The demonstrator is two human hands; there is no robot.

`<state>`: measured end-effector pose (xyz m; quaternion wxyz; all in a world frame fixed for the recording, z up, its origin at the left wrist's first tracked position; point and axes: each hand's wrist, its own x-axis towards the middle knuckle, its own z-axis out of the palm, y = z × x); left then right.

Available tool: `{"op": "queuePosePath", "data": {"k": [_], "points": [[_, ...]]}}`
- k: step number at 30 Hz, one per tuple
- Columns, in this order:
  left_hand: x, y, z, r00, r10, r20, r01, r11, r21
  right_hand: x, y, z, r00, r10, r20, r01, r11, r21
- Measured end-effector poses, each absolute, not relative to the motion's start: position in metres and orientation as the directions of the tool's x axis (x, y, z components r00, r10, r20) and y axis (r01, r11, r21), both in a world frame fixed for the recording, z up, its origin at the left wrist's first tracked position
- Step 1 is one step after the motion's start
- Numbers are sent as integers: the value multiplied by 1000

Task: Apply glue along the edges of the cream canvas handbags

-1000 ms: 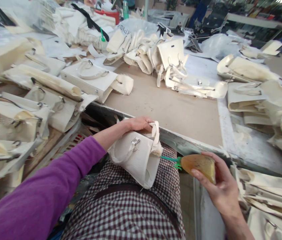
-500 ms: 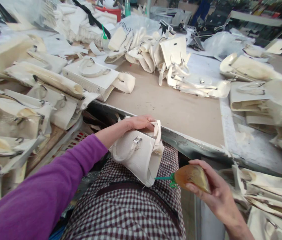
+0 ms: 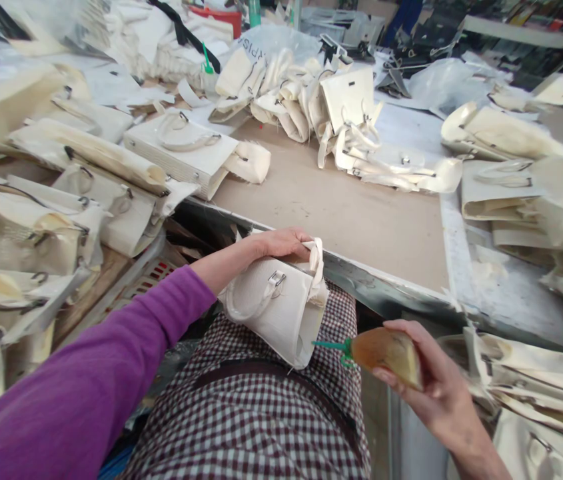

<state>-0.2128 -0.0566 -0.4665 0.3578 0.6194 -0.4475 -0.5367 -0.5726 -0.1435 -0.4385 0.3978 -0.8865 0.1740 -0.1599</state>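
A small cream handbag [image 3: 274, 310] rests tilted on my lap, against the table's edge. My left hand [image 3: 286, 244] grips its top edge, the fingertips partly hidden inside. One looped handle with a metal buckle hangs on the face toward me. Within my right hand [image 3: 428, 377] is a squeeze bottle [image 3: 386, 355] of amber liquid, perhaps glue, with a green cap and a long thin nozzle. That nozzle points left, its tip at the bag's lower right side edge; whether it touches I cannot tell.
Cream handbags lie piled at the left [image 3: 126, 193], across the brown table [image 3: 376, 227] and at the right [image 3: 506, 187]. More bags [image 3: 536, 380] sit low beside my right arm. A red-and-white plastic crate [image 3: 154, 273] stands below the left pile. A checkered apron [image 3: 241, 420] covers my lap.
The bottle and its nozzle tip have shifted slightly up and to the right along the bag's side edge. My left hand keeps its hold on the bag.
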Motion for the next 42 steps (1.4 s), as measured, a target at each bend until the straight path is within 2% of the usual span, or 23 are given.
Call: {"op": "queuePosePath", "data": {"k": [4,9,13,17,21,27,31,36,42], "points": [[-215,-56,-464,31,-936,-351,-177,-350,920,-577,-135,-438,922,-381,68,-179,-575,-799],[-217,-57,-462,31,-937,-349,-189,-348,918,-584,-134,-446,857,-511,60,-242,-503,-830],[-217,-57,-462,21,-937,-349,-208,-346,915,-585,-131,-450,869,-495,-5,-253,-436,-863],[-217,-58,-463,4,-941,-337,-228,-329,916,-585,-126,-453,819,-574,16,-255,-389,-885],[-217,-58,-463,-11,-945,-327,-257,-313,914,-586,-127,-456,830,-555,-43,-274,-340,-899],[-216,-58,-464,-16,-948,-318,-263,-303,916,-578,-136,-459,672,-741,14,-280,-271,-921],[-217,-57,-463,-20,-948,-319,-255,-303,918,-570,-139,-465,608,-791,64,-245,-264,-933],[-218,-57,-462,7,-944,-331,-246,-322,914,-567,-139,-466,636,-763,111,-212,-312,-926],[-217,-57,-463,31,-938,-345,-239,-342,909,-576,-136,-459,771,-637,27,-247,-338,-908]]}}
